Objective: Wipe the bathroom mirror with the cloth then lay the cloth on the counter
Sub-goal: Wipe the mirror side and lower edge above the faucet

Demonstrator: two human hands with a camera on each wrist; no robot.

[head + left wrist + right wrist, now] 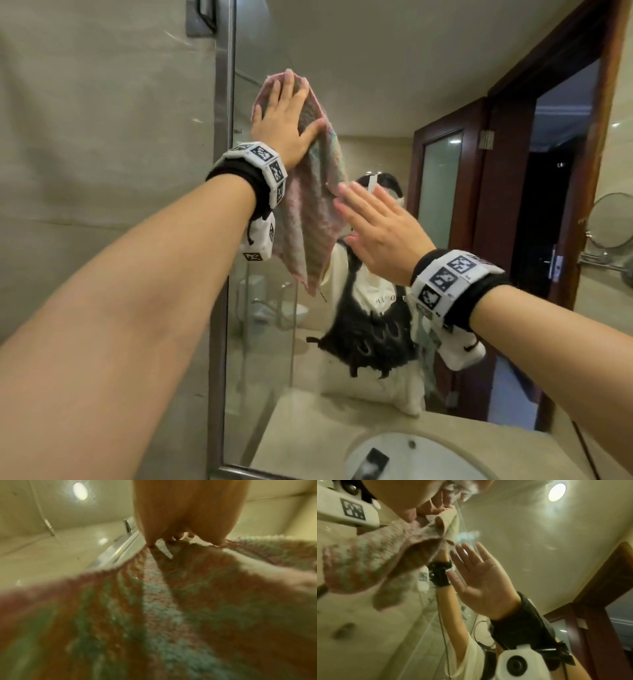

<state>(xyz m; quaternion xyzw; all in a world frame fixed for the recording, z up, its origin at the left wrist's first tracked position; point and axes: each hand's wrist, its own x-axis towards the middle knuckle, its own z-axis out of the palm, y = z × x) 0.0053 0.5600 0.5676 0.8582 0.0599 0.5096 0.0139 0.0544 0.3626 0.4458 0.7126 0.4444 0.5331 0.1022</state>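
A pink and green striped cloth hangs against the mirror near its left frame. My left hand presses the cloth's top flat on the glass with straight, spread fingers, and the rest droops below my wrist. In the left wrist view the cloth fills the lower frame under my fingers. My right hand is held up flat and empty, its fingertips at the cloth's right edge; I cannot tell if they touch. The right wrist view shows the cloth and my right palm's reflection.
A beige counter with a white sink lies below the mirror. The mirror's metal frame meets a tiled wall on the left. A round magnifying mirror is mounted on the right wall.
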